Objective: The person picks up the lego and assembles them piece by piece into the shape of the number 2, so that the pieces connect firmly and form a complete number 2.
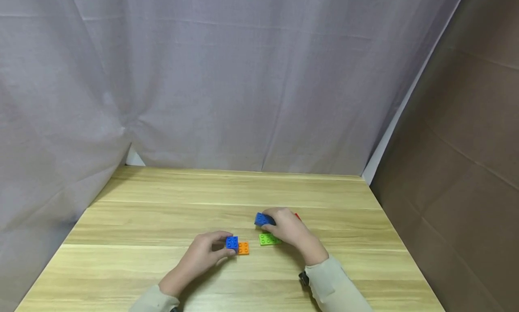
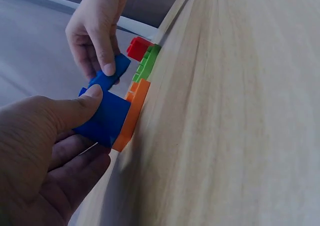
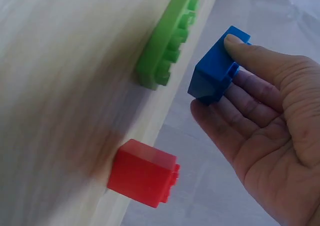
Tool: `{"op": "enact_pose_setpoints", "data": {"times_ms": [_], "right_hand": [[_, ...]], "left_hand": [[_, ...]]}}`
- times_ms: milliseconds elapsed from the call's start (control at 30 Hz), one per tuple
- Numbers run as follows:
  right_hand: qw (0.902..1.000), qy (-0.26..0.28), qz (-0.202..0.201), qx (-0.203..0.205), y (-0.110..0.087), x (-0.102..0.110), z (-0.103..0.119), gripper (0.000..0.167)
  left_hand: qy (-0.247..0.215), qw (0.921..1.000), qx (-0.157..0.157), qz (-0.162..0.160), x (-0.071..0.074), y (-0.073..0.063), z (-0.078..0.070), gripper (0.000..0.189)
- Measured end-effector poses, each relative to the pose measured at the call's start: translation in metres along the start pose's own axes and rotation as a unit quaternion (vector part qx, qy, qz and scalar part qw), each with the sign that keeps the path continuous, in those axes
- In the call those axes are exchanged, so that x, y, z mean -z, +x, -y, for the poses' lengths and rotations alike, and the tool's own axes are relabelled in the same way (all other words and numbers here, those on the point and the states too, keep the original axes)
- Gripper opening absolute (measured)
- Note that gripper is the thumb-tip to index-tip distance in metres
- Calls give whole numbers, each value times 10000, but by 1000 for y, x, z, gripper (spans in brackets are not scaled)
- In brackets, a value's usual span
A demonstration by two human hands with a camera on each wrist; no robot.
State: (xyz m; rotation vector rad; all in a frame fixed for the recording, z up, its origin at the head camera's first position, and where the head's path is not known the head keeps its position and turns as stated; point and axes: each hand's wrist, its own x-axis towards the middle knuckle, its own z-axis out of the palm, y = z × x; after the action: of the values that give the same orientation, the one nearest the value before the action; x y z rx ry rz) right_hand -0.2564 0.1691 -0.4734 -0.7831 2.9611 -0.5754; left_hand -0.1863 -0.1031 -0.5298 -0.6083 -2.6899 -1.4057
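My left hand [image 1: 207, 251] pinches a square blue brick [image 1: 232, 243] between thumb and fingers. That brick sits on one end of a flat orange brick [image 1: 243, 248], whose studs show on its right part. My right hand [image 1: 289, 228] grips a second, longer blue brick [image 3: 218, 66] between thumb and fingertips, held up off the table. Below it on the table lies a long, flat green brick [image 1: 269, 239], partly covered by the hand in the head view. A red brick [image 3: 144, 173] stands near the green one; the right hand mostly hides it from the head camera.
The bricks are on a wood-grain table [image 1: 174, 208]. Grey cloth [image 1: 227, 86] hangs behind and to the left of it, and a brown cloth [image 1: 454, 167] hangs along the right side. A dark wrist strap [image 1: 303, 278] shows at the right sleeve.
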Motion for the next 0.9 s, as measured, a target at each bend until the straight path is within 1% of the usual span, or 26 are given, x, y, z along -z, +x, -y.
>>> {"op": "enact_pose_setpoints", "data": {"times_ms": [100,233,333,467,633,900], "right_hand": [[9999,83,-14,92,-1,3,4,37],[9995,166,-146,227,-2,8,9,37],[9988,169,-223,404,-3,12,12,37],[9982,151,-201,536,-3,14,15,36],[9979,169,-146,604,-5,15,21,36],[9937,250,-73,1094,-7,13,27,37]], "left_hand": [[48,10000,-14,-52,-1,0,1,42],[79,9999,-72,-123,-1,0,0,38],[96,9998,-82,-156,0,1,0,37],[131,9998,-51,-130,0,2,-1,37],[126,9999,-22,-34,1,3,-2,37],[116,9999,-22,-18,0,3,0,36]]}}
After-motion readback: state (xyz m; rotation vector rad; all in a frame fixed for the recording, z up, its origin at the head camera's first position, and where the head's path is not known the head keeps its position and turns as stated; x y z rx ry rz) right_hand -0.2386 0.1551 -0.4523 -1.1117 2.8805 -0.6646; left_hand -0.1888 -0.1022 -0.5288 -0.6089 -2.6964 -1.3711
